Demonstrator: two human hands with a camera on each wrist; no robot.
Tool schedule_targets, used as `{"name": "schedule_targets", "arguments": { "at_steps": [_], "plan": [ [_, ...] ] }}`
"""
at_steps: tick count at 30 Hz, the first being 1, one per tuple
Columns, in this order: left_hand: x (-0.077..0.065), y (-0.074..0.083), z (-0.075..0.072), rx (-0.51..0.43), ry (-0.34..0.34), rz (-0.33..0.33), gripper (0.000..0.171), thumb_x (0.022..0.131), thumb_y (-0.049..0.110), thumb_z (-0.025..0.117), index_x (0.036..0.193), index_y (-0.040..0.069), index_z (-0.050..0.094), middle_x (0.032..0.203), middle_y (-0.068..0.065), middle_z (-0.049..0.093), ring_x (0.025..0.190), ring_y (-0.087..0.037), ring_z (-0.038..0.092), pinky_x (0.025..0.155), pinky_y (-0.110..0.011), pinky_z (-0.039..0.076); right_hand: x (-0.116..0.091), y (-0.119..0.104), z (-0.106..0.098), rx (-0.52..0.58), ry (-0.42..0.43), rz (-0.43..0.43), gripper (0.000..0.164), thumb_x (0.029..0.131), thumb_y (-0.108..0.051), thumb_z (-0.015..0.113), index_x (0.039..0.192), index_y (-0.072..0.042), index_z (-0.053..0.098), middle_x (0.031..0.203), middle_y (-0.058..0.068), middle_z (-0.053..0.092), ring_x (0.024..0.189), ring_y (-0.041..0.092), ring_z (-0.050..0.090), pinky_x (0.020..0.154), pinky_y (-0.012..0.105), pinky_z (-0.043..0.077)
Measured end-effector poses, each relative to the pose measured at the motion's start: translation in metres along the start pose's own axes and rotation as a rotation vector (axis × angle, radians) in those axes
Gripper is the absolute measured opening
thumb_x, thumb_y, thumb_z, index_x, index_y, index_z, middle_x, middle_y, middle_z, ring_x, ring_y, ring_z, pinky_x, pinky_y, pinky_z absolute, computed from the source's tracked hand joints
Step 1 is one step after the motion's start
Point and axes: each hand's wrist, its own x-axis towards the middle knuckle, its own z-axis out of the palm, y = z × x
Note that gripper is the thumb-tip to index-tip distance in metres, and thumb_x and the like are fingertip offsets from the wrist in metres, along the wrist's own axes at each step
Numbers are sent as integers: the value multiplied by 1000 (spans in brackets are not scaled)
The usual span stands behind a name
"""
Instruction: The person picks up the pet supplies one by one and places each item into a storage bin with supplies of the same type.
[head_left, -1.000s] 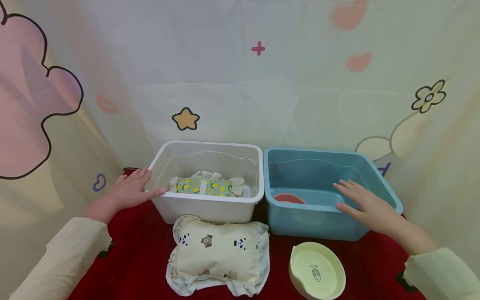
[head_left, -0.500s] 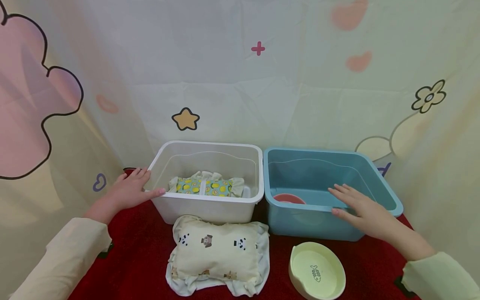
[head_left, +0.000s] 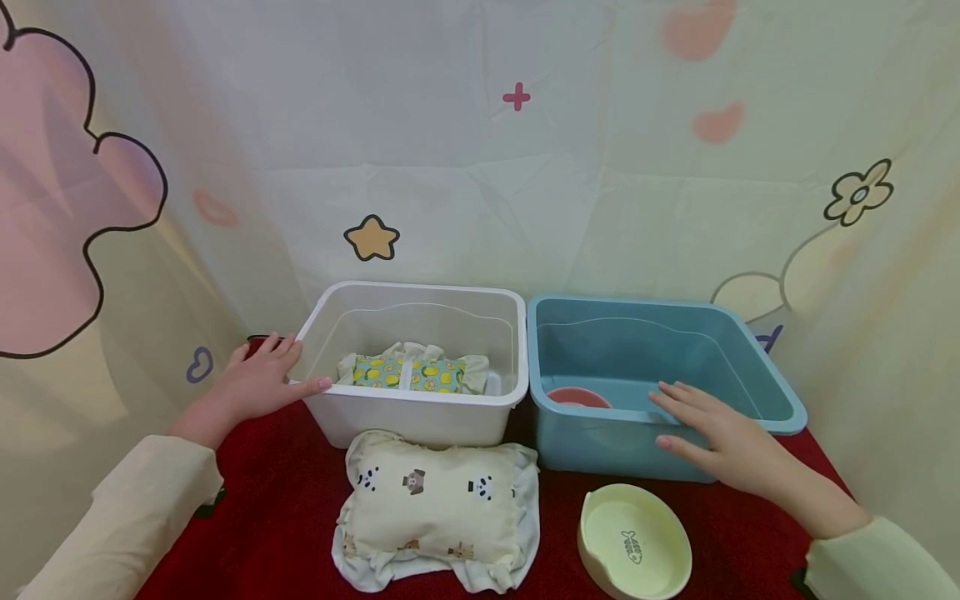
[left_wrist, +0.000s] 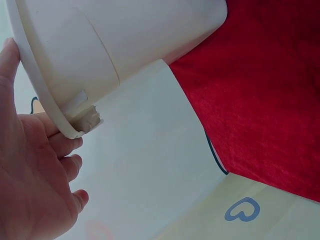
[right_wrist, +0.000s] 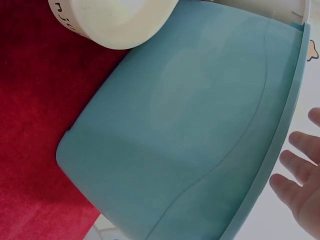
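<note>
My left hand (head_left: 258,379) rests at the front left corner of a white plastic bin (head_left: 420,417). Its thumb lies along the front rim; the other fingers are at the side rim, and in the left wrist view the hand (left_wrist: 37,185) shows loosely spread about that corner. Inside this bin lies a small frilled pillow (head_left: 438,377) with a lemon print. Over the front rim of a blue bin (head_left: 622,446) hovers my right hand (head_left: 727,437), fingers extended, holding nothing. A red bowl (head_left: 573,397) sits in the blue bin's front left, partly hidden by the rim.
On the red cloth (head_left: 262,508), a cream frilled pillow (head_left: 435,500) with animal prints lies before the white bin. A pale yellow pet bowl (head_left: 637,533) stands before the blue bin. Behind both bins hangs a printed curtain (head_left: 450,167).
My right hand has drifted slightly left and down, toward the blue bin's front rim. The left hand, bins, pillows and bowls stay where they were.
</note>
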Motion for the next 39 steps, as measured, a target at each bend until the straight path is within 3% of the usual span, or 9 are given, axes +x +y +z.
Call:
{"name": "schedule_targets", "arguments": {
  "at_steps": [14, 27, 33, 39],
  "plan": [
    [0, -2, 3, -29, -10, -6, 95, 80, 68, 35, 136, -7, 23, 141, -29, 18, 130, -46, 12, 99, -65, 5, -5, -8, 7, -54, 91, -105, 52, 77, -31, 67, 123, -11, 53, 125, 14, 51, 112, 33, 48, 77, 46, 49],
    [0, -2, 2, -24, -9, -8, 93, 80, 67, 36, 136, -6, 23, 141, -30, 18, 130, -46, 12, 99, -65, 6, -6, -9, 13, -87, 182, -175, 50, 69, -22, 74, 116, -12, 59, 117, 10, 57, 104, 26, 55, 73, 42, 52],
    [0, -1, 3, -26, -11, -11, 94, 80, 67, 36, 137, -6, 22, 141, -29, 18, 130, -46, 12, 99, -64, 5, -5, -10, 17, -95, 281, -247, 47, 65, -18, 76, 109, -12, 62, 111, 6, 60, 97, 17, 54, 68, 29, 53],
    [0, -1, 3, -29, -6, -11, 94, 80, 67, 36, 136, -6, 23, 141, -30, 19, 130, -45, 12, 99, -65, 5, -5, -10, 20, -78, 332, -267, 34, 74, -32, 69, 102, -14, 64, 100, -1, 60, 88, 11, 53, 69, 8, 47]
  ]
}}
